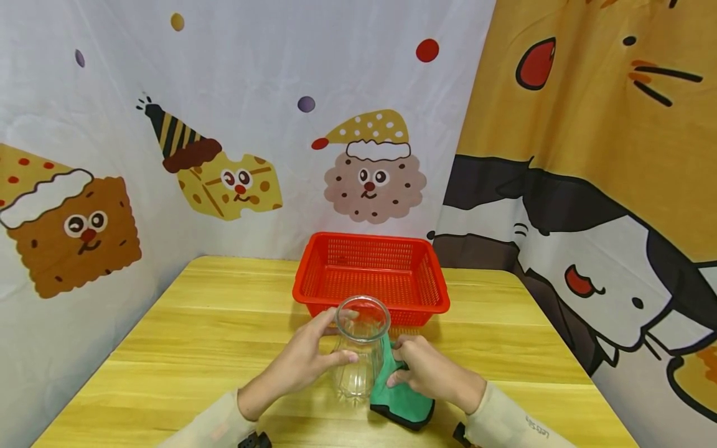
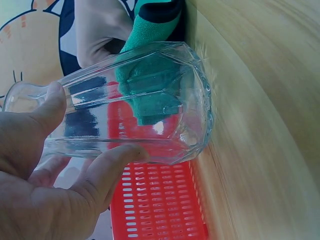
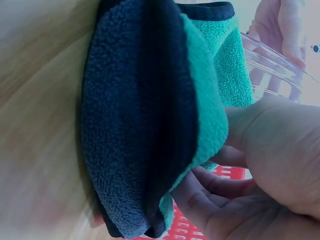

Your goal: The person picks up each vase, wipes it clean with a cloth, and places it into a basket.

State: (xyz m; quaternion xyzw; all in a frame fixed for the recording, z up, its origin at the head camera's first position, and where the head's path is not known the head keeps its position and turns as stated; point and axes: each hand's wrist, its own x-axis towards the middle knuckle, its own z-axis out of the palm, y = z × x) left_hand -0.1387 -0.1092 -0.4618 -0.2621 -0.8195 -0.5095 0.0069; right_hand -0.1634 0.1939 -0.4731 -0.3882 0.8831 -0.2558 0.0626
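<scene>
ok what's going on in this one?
A person sits at a wooden table. The left hand grips a clear glass jar by its side, holding it upright. The right hand holds a green cloth with a dark edge pressed against the jar's right side. A red plastic basket sits just behind them; nothing shows inside it.

Head view looks down from above; both wrist views closely share the glass [image 1: 361, 348].
</scene>
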